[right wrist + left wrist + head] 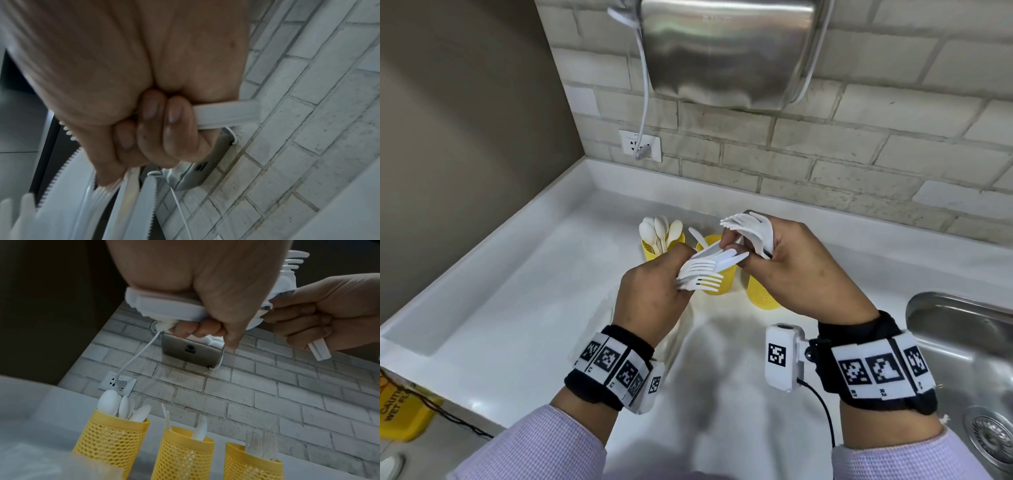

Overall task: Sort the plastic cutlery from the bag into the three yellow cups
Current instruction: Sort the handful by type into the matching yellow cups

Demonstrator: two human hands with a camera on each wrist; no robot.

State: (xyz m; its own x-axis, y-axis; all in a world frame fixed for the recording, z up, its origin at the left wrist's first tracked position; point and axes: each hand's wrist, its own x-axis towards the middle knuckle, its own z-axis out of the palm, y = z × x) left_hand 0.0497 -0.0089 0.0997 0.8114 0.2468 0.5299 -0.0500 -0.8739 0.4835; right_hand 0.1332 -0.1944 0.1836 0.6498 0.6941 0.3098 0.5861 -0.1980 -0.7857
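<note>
My left hand [654,291] grips a bundle of white plastic forks and knives [705,270] above the cups; its fist [205,288] wraps the handles [164,308]. My right hand [791,267] holds a few forks [753,229] by their handles [226,115] and its fingertips touch the left bundle's serrated knives [144,203]. Three yellow mesh cups stand in a row: the left cup [111,443] holds spoons, the middle cup [183,456] knives, the right cup [252,464] forks. The clear bag [602,308] lies on the counter under my left hand.
A steel sink [962,342] lies to the right in the white counter [517,291]. On the brick wall hang a metal hand dryer [729,51] and a socket [640,145] with its cord. A yellow wet-floor sign [400,411] stands at lower left.
</note>
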